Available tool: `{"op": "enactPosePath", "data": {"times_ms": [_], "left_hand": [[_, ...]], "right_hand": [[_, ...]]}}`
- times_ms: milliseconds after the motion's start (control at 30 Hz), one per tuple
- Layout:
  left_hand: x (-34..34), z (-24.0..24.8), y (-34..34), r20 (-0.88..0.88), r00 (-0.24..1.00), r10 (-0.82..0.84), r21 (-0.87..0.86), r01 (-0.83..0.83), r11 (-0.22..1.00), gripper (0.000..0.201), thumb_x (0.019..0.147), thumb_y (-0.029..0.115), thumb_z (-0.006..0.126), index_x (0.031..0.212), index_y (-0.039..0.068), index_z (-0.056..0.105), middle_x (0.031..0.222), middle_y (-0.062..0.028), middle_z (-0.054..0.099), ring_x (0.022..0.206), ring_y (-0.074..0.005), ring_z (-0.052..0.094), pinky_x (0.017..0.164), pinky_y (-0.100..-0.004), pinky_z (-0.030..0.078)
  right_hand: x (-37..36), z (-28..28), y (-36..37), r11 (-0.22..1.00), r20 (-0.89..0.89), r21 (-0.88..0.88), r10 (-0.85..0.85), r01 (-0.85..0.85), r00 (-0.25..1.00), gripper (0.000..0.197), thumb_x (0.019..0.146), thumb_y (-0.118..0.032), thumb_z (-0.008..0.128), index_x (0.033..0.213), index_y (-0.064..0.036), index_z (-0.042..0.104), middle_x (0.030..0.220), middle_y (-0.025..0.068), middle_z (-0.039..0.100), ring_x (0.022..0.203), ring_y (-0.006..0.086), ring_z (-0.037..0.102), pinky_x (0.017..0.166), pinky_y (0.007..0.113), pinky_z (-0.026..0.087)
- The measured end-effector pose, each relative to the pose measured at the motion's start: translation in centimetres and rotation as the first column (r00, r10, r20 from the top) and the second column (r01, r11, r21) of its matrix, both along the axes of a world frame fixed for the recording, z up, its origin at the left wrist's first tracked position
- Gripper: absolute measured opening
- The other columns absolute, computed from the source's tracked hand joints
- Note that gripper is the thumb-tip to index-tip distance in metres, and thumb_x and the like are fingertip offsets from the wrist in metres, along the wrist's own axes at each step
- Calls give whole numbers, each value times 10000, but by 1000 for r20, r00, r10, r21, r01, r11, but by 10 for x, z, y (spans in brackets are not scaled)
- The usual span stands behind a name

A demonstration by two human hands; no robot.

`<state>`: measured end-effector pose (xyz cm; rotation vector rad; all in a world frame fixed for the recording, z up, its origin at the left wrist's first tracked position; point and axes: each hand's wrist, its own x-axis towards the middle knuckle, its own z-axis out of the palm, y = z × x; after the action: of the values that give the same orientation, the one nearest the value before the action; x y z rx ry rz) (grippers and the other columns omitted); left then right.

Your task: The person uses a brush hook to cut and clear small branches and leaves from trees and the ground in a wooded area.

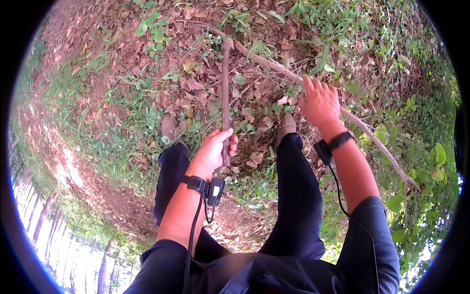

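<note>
My left hand (216,147) is closed around the lower part of a brown wooden stick (225,88), its thumb lying along the shaft. That stick points straight away from me and ends in a knob with a thin, curved arm bending left; I cannot tell whether this end is wood or a blade. My right hand (321,104) is closed over a long, bare branch (374,139), palm down, hiding its middle. The branch slants from near the stick's far end to the leaves at lower right.
Dry brown leaves (198,90) and green weeds (156,29) cover the ground. My shoes (287,123) stand apart below the stick. Leafy plants (438,161) grow at the right, and tree trunks (45,215) rise at lower left. Cabled wrist devices (215,191) sit on both wrists.
</note>
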<state>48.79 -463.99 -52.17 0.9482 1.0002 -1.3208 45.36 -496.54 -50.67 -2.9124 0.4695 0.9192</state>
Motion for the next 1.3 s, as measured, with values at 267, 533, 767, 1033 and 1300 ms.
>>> {"op": "enactPosePath", "data": {"times_ms": [267,533,767,1033,1300], "left_hand": [[16,1,13,178,897,-405,266,353,897,212,963,255,591,902,96,464,644,16,470,461,-89,427,395,-267,358],[13,-15,26,345,782,-519,504,312,806,309,987,377,535,888,108,418,601,23,417,400,-72,379,346,-249,321],[-10,-39,32,112,389,-914,706,617,349,450,958,431,528,996,-14,580,815,-217,656,808,-399,641,727,-455,476],[121,38,-17,600,498,-626,624,198,756,353,1024,419,429,878,99,469,598,32,461,431,-61,434,379,-215,352],[138,12,-20,671,314,-671,650,185,737,459,1029,466,345,883,53,480,682,-62,532,534,-141,516,498,-291,432]], "right_hand": [[-15,-68,-28,989,-132,-22,-150,148,980,416,948,-454,499,1238,-165,575,1057,132,653,1041,328,611,876,450,496],[-57,-128,-49,991,-39,35,-130,131,991,361,986,-461,424,1201,-205,559,1066,92,631,981,307,639,785,422,541],[-54,-126,-55,980,-80,80,-174,181,981,353,956,-424,501,1213,-192,571,1022,94,640,974,321,630,808,451,511],[-55,-131,-57,971,-98,110,-202,212,975,332,976,-430,460,1176,-190,571,1091,90,627,989,328,635,795,457,533],[-54,-134,-62,981,-46,99,-164,168,985,327,938,-410,536,1181,-197,587,1028,74,632,970,319,624,793,439,514]]}}
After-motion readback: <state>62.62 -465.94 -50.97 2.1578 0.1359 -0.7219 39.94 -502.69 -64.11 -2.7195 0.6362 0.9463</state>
